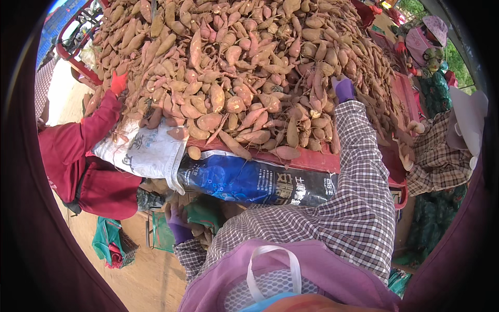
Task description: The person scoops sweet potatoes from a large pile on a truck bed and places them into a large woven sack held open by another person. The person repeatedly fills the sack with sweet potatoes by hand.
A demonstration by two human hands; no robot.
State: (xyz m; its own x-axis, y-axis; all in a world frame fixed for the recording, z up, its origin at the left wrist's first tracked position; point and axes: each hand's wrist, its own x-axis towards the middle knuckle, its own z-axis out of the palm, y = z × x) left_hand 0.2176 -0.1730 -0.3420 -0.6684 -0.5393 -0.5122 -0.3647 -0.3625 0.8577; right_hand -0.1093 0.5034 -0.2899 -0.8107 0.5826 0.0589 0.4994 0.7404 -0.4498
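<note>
My right hand, in a glove with a purple cuff, reaches out onto a large heap of sweet potatoes. Its fingertips touch the roots there; whether they grip one is hidden. Low on the left, my left hand wears a matching glove. Its fingers look slightly apart, with nothing visible in them. Just beside it are a green mesh bag and some sweet potatoes lower down. Between my body and the heap lies a blue and black printed plastic sack along the red metal edge.
A white woven sack drapes over the edge at left. Beside it, a co-worker in red reaches a red-gloved hand into the heap. At right, another person holds a sweet potato; one more stands farther back. Green net bags lie there.
</note>
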